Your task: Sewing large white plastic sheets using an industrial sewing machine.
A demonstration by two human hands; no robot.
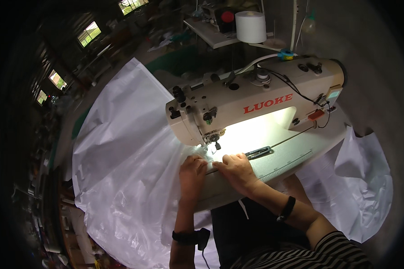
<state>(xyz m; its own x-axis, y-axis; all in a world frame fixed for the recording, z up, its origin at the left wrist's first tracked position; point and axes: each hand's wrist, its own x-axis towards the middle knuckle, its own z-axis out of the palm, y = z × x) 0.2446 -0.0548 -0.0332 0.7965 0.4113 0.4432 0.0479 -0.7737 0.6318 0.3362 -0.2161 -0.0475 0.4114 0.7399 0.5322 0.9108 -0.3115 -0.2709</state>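
A large sheet of white, shiny plastic-like material (121,148) hangs in folds over the left side of the sewing machine (256,96) and runs in under its needle area. My left hand (192,174) is closed with bent fingers, pinching the sheet's edge just in front of the presser foot (210,148). Close beside it on the right, my right hand (239,171) is closed too, its thumb reaching toward the left fingers. What it pinches, if anything, is hidden. Thread snips (259,153) lie on the machine bed (292,145) just past my right hand.
A lamp lights the bed under the machine arm. A white thread cone (250,27) stands behind the machine, near another table (213,33). More white sheeting (363,184) hangs at the right. A ruler scale (287,165) runs along the bed's front edge.
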